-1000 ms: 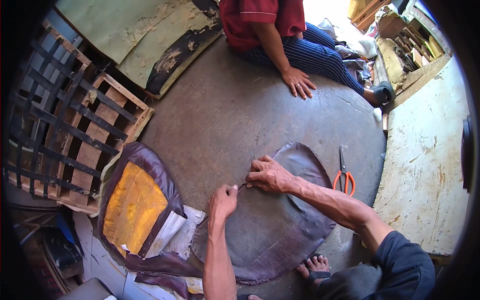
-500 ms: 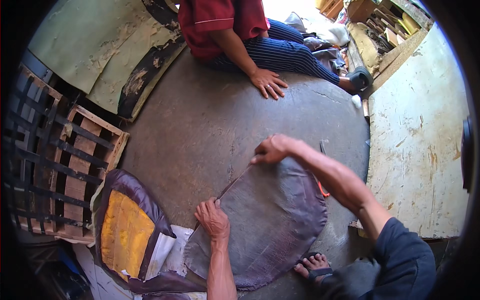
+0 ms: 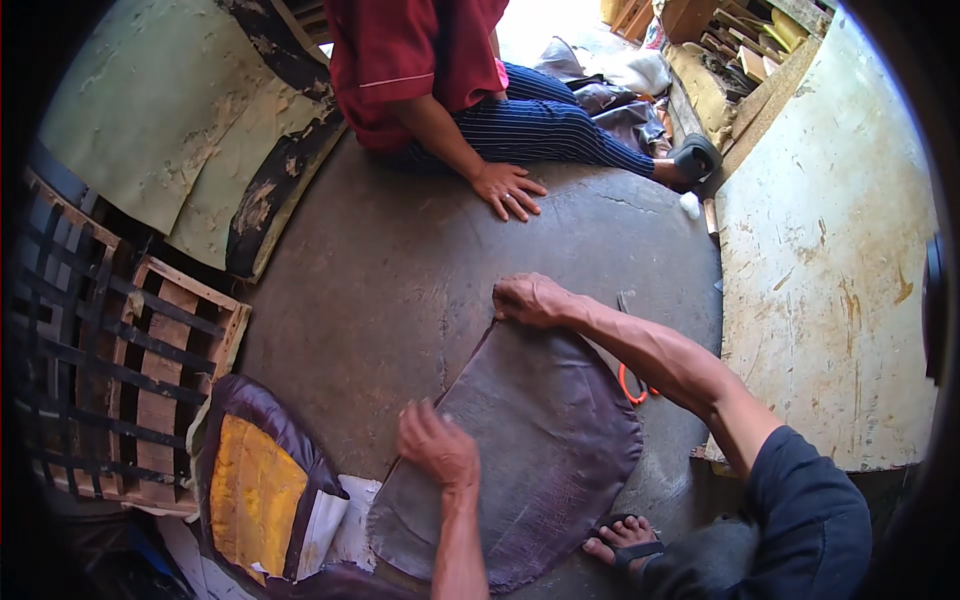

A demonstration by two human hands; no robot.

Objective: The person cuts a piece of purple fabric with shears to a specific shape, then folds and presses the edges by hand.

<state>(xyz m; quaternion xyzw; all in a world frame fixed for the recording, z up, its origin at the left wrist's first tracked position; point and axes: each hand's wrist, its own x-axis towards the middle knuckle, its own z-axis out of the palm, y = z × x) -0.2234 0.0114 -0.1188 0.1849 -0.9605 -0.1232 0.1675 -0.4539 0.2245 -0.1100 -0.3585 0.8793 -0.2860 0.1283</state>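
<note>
A large rounded piece of worn, dark purple-brown leather lies flat on the floor in front of me. My right hand is closed on its far corner, the fingers pinching the edge. Over the straight left edge of the leather is my left hand, its fingers blurred by motion and partly curled; whether it touches the leather is unclear. Orange-handled scissors lie beside the leather's right side, partly hidden under my right forearm.
To the left are a purple-trimmed pad with a yellow middle and a wooden frame with black webbing. A person in a red shirt sits at the far side, one hand on the floor. A pale board stands at right.
My left hand has come off the leather's edge and moved slightly right. My right hand keeps its pinch on the far corner. The view has shifted a little, and more of the scissors shows.
</note>
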